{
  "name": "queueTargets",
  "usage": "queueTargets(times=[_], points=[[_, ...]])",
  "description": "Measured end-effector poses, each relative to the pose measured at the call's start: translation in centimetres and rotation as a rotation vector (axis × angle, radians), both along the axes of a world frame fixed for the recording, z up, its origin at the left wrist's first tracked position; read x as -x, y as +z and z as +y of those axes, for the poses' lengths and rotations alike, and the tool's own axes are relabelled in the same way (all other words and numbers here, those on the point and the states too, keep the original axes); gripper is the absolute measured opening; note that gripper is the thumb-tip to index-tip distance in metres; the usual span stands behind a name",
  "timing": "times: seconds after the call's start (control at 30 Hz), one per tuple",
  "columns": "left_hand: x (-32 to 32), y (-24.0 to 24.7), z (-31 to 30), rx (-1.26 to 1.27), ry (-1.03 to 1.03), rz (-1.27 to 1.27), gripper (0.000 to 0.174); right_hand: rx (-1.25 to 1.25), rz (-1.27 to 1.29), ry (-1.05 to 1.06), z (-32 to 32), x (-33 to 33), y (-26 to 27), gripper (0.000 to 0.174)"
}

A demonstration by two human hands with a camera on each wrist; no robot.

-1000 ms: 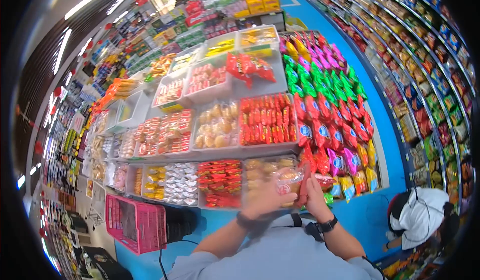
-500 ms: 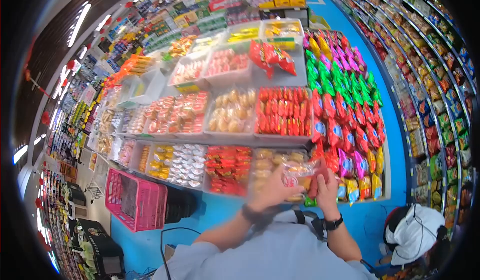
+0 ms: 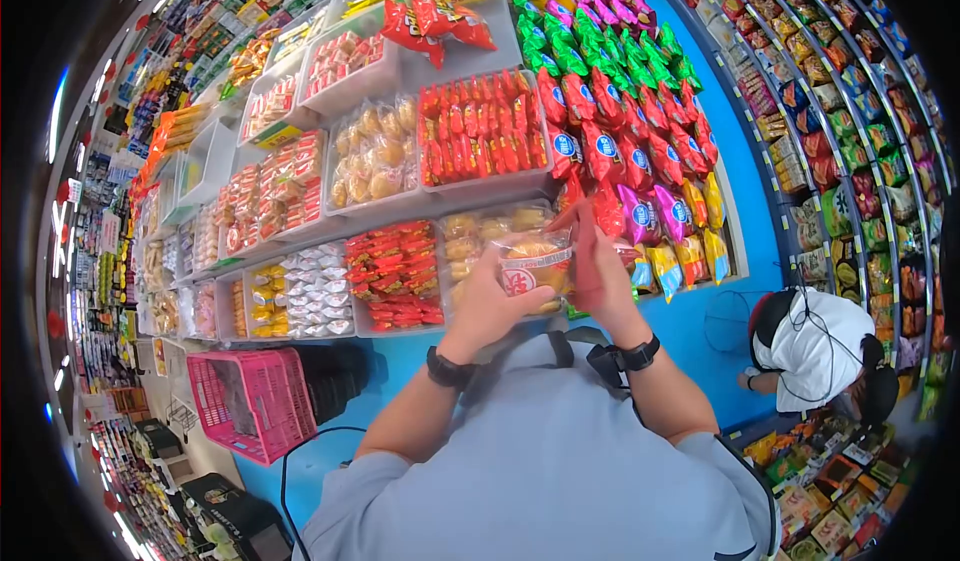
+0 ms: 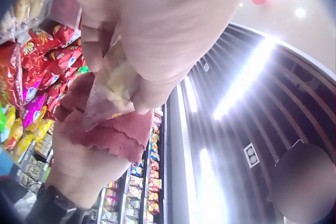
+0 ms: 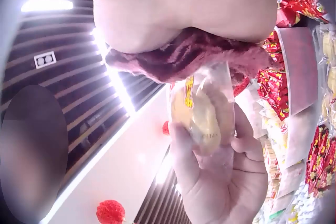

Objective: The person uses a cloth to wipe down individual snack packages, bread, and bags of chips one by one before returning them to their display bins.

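Observation:
My left hand (image 3: 488, 303) grips a clear packet with a yellow bun (image 3: 535, 261) inside, just in front of the lower snack bins. My right hand (image 3: 603, 286) holds a dark red cloth (image 3: 584, 249) pressed against the packet's right side. In the left wrist view the packet (image 4: 113, 88) sits in the curled fingers (image 4: 94, 50), and the cloth (image 4: 113, 132) lies below it over the right hand. In the right wrist view the cloth (image 5: 184, 56) bunches under my right hand (image 5: 184, 3), touching the packet (image 5: 205, 109), which the left hand (image 5: 223, 182) grips from below.
Clear bins (image 3: 395, 326) of wrapped snacks fill a sloped display, with hanging crisp bags (image 3: 640, 151) to the right. A pink basket (image 3: 250, 401) stands on the blue floor at lower left. A person in white (image 3: 815, 346) crouches by the right-hand shelves (image 3: 850, 111).
The packet and both hands have stayed together while the view tipped down and left. The cloth now stands upright against the packet's right side.

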State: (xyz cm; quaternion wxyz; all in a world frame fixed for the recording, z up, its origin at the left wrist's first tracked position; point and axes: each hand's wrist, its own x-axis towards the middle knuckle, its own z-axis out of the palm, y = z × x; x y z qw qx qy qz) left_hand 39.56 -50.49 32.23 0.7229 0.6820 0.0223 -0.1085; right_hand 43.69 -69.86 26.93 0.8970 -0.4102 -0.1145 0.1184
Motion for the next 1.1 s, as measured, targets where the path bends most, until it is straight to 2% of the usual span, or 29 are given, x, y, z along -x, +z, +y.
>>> queueTargets(times=[0.07,0.13,0.23,0.33,0.43,0.53,0.63,0.7,0.8,0.83,0.9,1.0,1.1], points=[[-0.1,0.6,-0.3,-0.026,-0.011,-0.002,0.083,0.474,0.056,-0.120,-0.9,0.8,-0.1,0.072],[0.0,1.1,-0.5,-0.060,-0.011,-0.003,0.083,0.656,-0.065,-0.282,-0.6,0.4,-0.6,0.066],[0.0,0.9,-0.6,-0.010,-0.015,0.020,0.083,0.731,-0.101,-0.369,-0.7,0.5,0.3,0.058],[0.0,1.7,-0.7,0.031,-0.024,0.037,0.082,0.805,-0.086,-0.336,-1.3,0.5,1.0,0.056],[0.4,-0.6,-0.9,0.086,0.121,-0.058,0.082,0.750,0.024,-0.251,-2.1,0.2,-0.2,0.053],[0.1,-1.7,-0.2,0.035,0.096,-0.109,0.080,0.505,0.091,-0.266,-2.2,-0.4,0.5,0.052],[0.0,-1.4,1.0,-0.089,0.014,-0.075,0.087,-0.127,0.318,-0.463,-1.0,-0.9,3.8,0.057],[0.0,-0.5,1.3,-0.056,-0.017,-0.024,0.087,0.297,0.055,-0.271,-2.7,-1.3,1.1,0.064],[0.2,-0.4,0.7,0.025,0.042,-0.045,0.089,0.821,-0.048,0.045,-4.6,-0.5,-0.4,0.064],[0.1,-0.5,0.4,0.060,0.080,-0.069,0.090,0.676,-0.098,-0.003,-3.0,0.2,-0.1,0.062],[-0.1,-0.1,0.1,0.114,0.162,-0.052,0.084,0.450,0.014,-0.071,-0.8,1.4,1.6,0.052],[-0.4,-1.2,0.0,0.159,0.248,-0.071,0.073,0.753,-0.119,-0.153,-1.0,1.5,1.4,0.050],[0.0,-2.2,0.6,0.105,0.256,-0.076,0.056,0.798,-0.025,-0.045,-1.5,1.6,1.2,0.052]])
